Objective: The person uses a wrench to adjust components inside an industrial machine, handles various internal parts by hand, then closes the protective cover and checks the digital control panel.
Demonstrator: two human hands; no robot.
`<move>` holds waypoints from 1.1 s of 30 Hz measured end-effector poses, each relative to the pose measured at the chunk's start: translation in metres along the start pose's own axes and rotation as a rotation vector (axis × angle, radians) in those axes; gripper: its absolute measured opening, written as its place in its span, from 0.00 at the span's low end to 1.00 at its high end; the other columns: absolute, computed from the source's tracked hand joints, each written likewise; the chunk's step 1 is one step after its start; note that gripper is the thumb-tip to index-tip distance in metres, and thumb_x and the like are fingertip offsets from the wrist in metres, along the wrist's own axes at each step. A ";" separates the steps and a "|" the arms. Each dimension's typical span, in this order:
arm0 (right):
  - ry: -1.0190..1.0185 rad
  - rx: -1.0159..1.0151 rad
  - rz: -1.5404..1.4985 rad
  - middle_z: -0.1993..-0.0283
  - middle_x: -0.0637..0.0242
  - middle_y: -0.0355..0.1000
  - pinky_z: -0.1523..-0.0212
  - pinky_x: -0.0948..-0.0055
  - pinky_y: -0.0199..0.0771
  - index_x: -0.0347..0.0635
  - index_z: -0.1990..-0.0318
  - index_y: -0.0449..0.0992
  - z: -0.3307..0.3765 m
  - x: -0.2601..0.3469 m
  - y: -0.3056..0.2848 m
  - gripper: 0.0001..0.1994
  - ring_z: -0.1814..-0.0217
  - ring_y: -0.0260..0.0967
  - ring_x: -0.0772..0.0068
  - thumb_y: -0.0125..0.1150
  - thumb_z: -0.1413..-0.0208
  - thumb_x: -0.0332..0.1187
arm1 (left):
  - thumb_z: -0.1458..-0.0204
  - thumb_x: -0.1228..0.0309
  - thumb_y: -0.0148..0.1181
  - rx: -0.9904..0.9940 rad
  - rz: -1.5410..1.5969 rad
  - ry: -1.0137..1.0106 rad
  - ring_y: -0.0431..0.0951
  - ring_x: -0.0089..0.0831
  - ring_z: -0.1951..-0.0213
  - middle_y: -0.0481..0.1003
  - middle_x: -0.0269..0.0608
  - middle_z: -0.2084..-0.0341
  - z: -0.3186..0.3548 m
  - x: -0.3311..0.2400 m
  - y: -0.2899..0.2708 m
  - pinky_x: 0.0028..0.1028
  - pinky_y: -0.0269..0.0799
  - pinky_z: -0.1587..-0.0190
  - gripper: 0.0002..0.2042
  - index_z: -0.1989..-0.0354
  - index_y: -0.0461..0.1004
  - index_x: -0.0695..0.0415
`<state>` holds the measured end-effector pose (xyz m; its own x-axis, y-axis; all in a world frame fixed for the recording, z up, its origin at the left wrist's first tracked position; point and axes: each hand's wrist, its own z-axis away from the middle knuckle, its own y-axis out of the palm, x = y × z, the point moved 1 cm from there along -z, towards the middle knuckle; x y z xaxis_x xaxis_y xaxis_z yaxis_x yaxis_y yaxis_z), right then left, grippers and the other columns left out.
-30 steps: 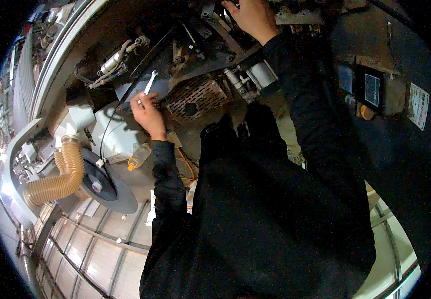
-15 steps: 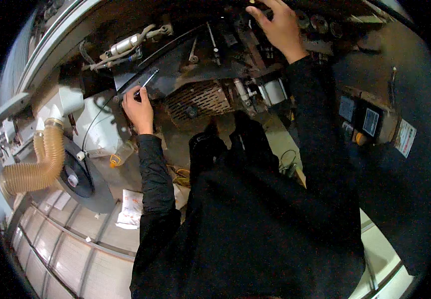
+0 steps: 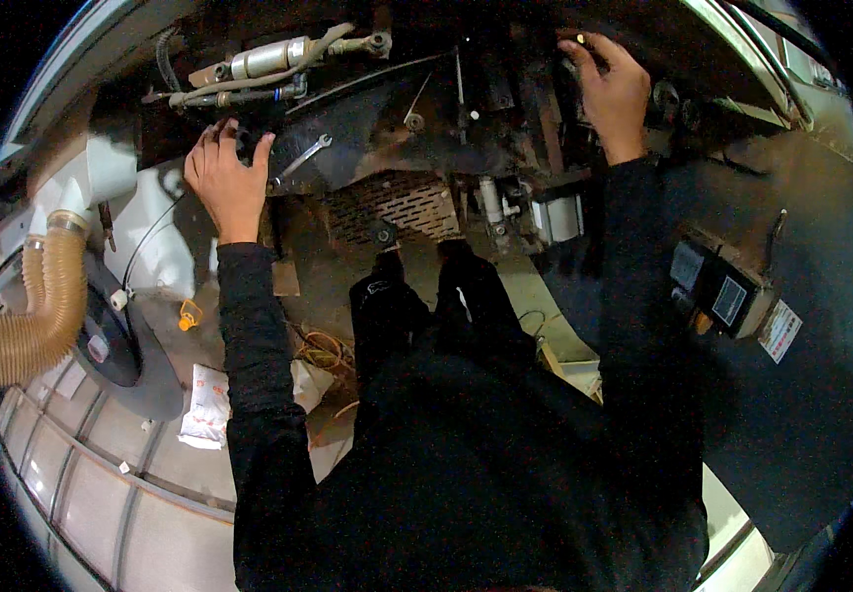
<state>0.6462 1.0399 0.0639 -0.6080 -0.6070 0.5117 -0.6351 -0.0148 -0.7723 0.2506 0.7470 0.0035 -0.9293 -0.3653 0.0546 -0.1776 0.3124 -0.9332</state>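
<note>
Head view: left hand [image 3: 227, 183] raised with fingers curled on a dark part at the edge of a black metal panel [image 3: 367, 128], just beside 1 silver wrench [image 3: 303, 158] lying on that panel. Right hand [image 3: 612, 94] gripping dark machinery at upper right. Perforated metal grille [image 3: 392, 205] below the panel; corrugated tan hose [image 3: 37, 306] at far left.

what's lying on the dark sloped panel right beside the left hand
A silver wrench lies on the dark panel, just right of the left hand. The fingers curl over a dark part at the panel's edge; what they grip is covered.
</note>
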 end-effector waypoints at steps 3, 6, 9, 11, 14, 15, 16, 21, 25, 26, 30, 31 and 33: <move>0.001 0.010 0.018 0.62 0.53 0.81 0.60 0.59 0.78 0.43 0.57 0.86 -0.002 0.008 -0.001 0.14 0.60 0.80 0.48 0.71 0.38 0.44 | 0.46 0.47 0.70 0.144 -0.013 -0.057 0.74 0.47 0.41 0.80 0.45 0.48 -0.006 -0.006 -0.001 0.46 0.64 0.35 0.26 0.49 0.82 0.56; 0.003 0.020 0.020 0.64 0.52 0.80 0.62 0.57 0.77 0.43 0.57 0.86 -0.004 0.013 -0.006 0.13 0.62 0.78 0.46 0.72 0.41 0.43 | 0.44 0.48 0.68 0.147 -0.001 -0.058 0.75 0.47 0.42 0.81 0.44 0.49 -0.007 -0.007 0.001 0.44 0.64 0.32 0.23 0.52 0.84 0.55; 0.047 0.016 0.046 0.62 0.53 0.80 0.62 0.56 0.77 0.44 0.56 0.86 0.000 0.002 -0.002 0.13 0.61 0.78 0.47 0.73 0.43 0.40 | 0.43 0.49 0.67 0.082 -0.027 -0.028 0.78 0.45 0.45 0.81 0.42 0.51 -0.009 -0.009 0.005 0.43 0.65 0.32 0.19 0.56 0.86 0.52; 0.040 0.022 0.003 0.61 0.54 0.80 0.61 0.56 0.77 0.45 0.55 0.86 -0.003 0.005 0.000 0.13 0.60 0.78 0.47 0.73 0.43 0.40 | 0.43 0.51 0.68 0.095 -0.033 -0.011 0.78 0.43 0.45 0.82 0.41 0.53 -0.009 -0.007 0.001 0.42 0.65 0.33 0.16 0.58 0.87 0.50; 0.127 0.050 0.017 0.58 0.54 0.81 0.57 0.56 0.77 0.46 0.55 0.87 0.002 0.012 -0.002 0.12 0.56 0.78 0.46 0.72 0.42 0.40 | 0.44 0.56 0.69 0.079 0.039 0.019 0.80 0.40 0.47 0.83 0.39 0.55 -0.009 -0.009 0.002 0.42 0.68 0.33 0.11 0.61 0.88 0.47; 0.139 0.059 -0.003 0.58 0.54 0.81 0.56 0.57 0.77 0.46 0.55 0.87 0.003 0.011 -0.001 0.11 0.56 0.78 0.46 0.72 0.42 0.39 | 0.44 0.56 0.69 0.080 0.031 0.025 0.80 0.41 0.48 0.83 0.39 0.56 -0.006 -0.006 0.002 0.42 0.68 0.34 0.11 0.61 0.88 0.47; 0.150 0.068 -0.023 0.57 0.54 0.81 0.55 0.57 0.77 0.47 0.55 0.87 0.004 0.012 0.000 0.11 0.55 0.78 0.46 0.72 0.42 0.39 | 0.44 0.57 0.70 0.081 0.024 0.030 0.81 0.41 0.48 0.83 0.39 0.56 -0.005 -0.004 0.005 0.42 0.69 0.34 0.10 0.61 0.88 0.47; 0.182 0.046 -0.079 0.57 0.54 0.82 0.54 0.56 0.77 0.45 0.55 0.86 0.003 0.016 -0.002 0.10 0.54 0.78 0.46 0.71 0.42 0.36 | 0.45 0.58 0.71 0.064 0.021 0.031 0.81 0.42 0.48 0.83 0.43 0.56 -0.009 -0.007 0.005 0.43 0.70 0.34 0.09 0.62 0.88 0.47; 0.193 0.071 -0.097 0.56 0.53 0.82 0.54 0.57 0.78 0.43 0.54 0.86 0.005 0.015 0.000 0.10 0.53 0.79 0.46 0.70 0.41 0.34 | 0.44 0.59 0.70 0.044 0.031 0.036 0.81 0.43 0.47 0.83 0.43 0.56 -0.002 -0.001 0.011 0.43 0.68 0.32 0.10 0.61 0.87 0.50; 0.200 0.083 -0.097 0.56 0.53 0.82 0.53 0.58 0.78 0.43 0.54 0.85 0.006 0.015 0.000 0.10 0.52 0.79 0.47 0.70 0.41 0.34 | 0.43 0.59 0.69 0.033 0.038 0.036 0.81 0.43 0.47 0.83 0.43 0.56 -0.002 -0.001 0.010 0.43 0.67 0.31 0.10 0.61 0.86 0.51; 0.263 0.000 -0.160 0.58 0.52 0.81 0.52 0.60 0.78 0.40 0.50 0.83 0.010 0.017 -0.008 0.12 0.52 0.80 0.48 0.65 0.36 0.35 | 0.41 0.61 0.67 0.161 -0.004 0.030 0.79 0.47 0.46 0.82 0.47 0.54 -0.009 -0.005 0.002 0.46 0.65 0.30 0.12 0.58 0.84 0.56; 0.280 -0.011 -0.159 0.58 0.52 0.81 0.52 0.60 0.78 0.40 0.50 0.82 0.013 0.010 -0.013 0.12 0.53 0.80 0.48 0.64 0.35 0.35 | 0.40 0.61 0.66 0.159 -0.014 0.059 0.78 0.48 0.46 0.82 0.48 0.53 -0.008 -0.002 0.002 0.47 0.64 0.30 0.12 0.58 0.84 0.57; 0.306 -0.036 -0.128 0.58 0.50 0.81 0.52 0.59 0.77 0.39 0.49 0.82 0.014 0.002 -0.023 0.12 0.55 0.80 0.47 0.60 0.33 0.36 | 0.40 0.62 0.66 0.186 0.007 0.082 0.77 0.50 0.45 0.81 0.49 0.52 -0.011 -0.003 -0.003 0.48 0.64 0.30 0.12 0.58 0.84 0.59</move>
<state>0.6666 1.0277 0.0776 -0.6339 -0.3350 0.6971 -0.7284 -0.0442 -0.6837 0.2509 0.7565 0.0099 -0.9550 -0.2884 0.0692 -0.1148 0.1443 -0.9829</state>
